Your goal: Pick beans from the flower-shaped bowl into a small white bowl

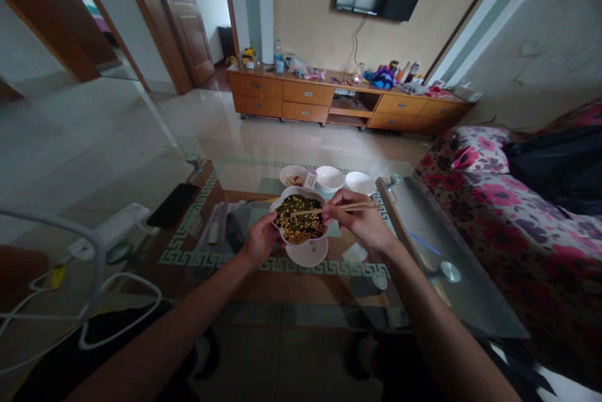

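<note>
Over the glass coffee table (399, 214): a flower-shaped white bowl (294, 190) up off the surface, held just above a round white plate (308, 254) — can't tell if they touch.
Left hand (259, 240): closed around the bowl's edge, gripping it from the side.
Right hand (357, 217): closed on a pair of wooden chopsticks (324, 209), pinching them well back from the tips.
Chopstick tips: right over the bowl, above a heap of green and yellow beans (299, 220) that nearly fills it.
Good form: bowl level and low over the plate, so strays fall there, with short strokes from the fingers rather than the whole arm.
Just beyond: three small white bowls (329, 177), close together.
Off to the left: a black phone (173, 204) lying on the glass.
Far wall: a long wooden cabinet (301, 93) — cluttered on top.
</note>
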`<state>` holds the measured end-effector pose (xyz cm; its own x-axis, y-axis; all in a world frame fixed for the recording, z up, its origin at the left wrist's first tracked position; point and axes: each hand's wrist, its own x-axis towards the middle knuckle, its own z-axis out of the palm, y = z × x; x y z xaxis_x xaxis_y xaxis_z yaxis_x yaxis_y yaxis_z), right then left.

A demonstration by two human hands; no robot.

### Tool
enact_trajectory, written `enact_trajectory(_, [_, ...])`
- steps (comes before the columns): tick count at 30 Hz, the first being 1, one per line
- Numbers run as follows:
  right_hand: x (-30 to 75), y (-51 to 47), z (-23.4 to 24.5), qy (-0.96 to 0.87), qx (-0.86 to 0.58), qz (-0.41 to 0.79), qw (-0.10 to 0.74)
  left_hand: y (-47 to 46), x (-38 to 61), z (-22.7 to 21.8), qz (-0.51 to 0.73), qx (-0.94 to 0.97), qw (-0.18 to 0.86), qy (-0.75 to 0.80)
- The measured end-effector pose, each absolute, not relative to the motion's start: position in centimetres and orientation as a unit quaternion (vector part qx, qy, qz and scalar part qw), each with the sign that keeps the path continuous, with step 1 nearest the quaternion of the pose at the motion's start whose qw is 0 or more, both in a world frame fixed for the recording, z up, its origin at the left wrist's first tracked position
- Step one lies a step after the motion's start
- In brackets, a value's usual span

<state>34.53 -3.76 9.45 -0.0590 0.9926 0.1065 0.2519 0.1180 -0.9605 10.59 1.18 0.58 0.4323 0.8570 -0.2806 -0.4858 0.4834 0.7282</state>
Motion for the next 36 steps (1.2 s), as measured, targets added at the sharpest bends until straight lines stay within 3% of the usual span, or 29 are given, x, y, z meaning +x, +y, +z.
enact_trajectory(10, [34.8,-4.6,10.6,-0.620,-0.509,0.455,0.386,1.7,10.2,-0.2,0.450,0.306,0.781,0.305])
enact_trajectory(36, [35.7,-3.5,9.2,-0.608,-0.523,0.468,0.372,2.2,9.8,0.6,0.456,0.374,0.747,0.307])
